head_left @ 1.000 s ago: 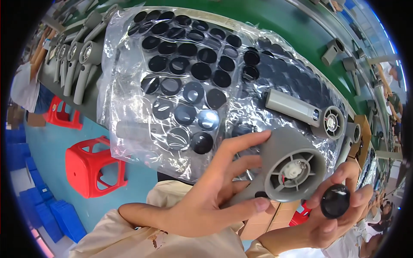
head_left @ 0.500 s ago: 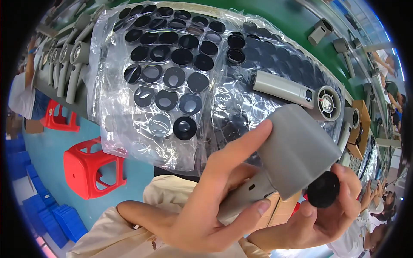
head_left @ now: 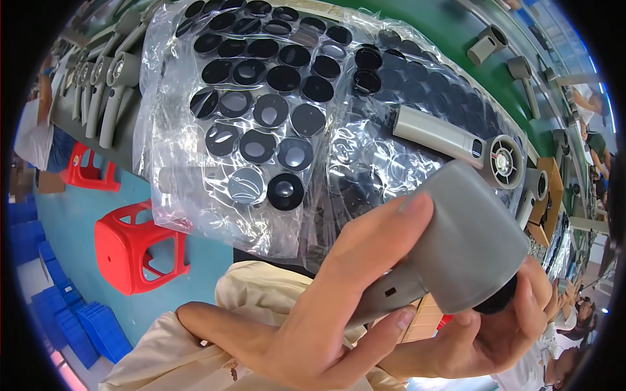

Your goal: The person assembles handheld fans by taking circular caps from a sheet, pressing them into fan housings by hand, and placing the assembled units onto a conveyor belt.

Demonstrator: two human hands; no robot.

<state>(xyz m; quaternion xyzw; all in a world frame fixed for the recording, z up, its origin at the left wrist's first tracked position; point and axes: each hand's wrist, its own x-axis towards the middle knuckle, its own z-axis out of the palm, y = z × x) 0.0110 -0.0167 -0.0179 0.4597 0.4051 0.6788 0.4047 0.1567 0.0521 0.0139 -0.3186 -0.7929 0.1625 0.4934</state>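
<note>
My left hand (head_left: 326, 306) is wrapped round the handle of a grey handheld fan (head_left: 473, 238), shaped like a hair dryer. Its index finger lies along the side of the wide cylindrical head. Between the thumb and fingers of my right hand (head_left: 499, 332) is a black round cap (head_left: 497, 298), pressed against the lower right end of the head. The head's rim hides part of the cap. Another grey fan (head_left: 443, 135) lies beyond, on the plastic-covered black discs, its round spoked end facing up.
Clear plastic sheets holding many black discs (head_left: 270, 111) cover the table. A loose black cap (head_left: 285, 191) rests on them. More grey fans (head_left: 112, 98) stand at the far left. A cardboard box (head_left: 550, 202) is at right. Red stools (head_left: 134, 251) and blue crates (head_left: 104, 331) stand on the floor.
The black cap has gone from beside the fan head to up against its end, now partly behind the rim. The fan has shifted slightly right in my left hand.
</note>
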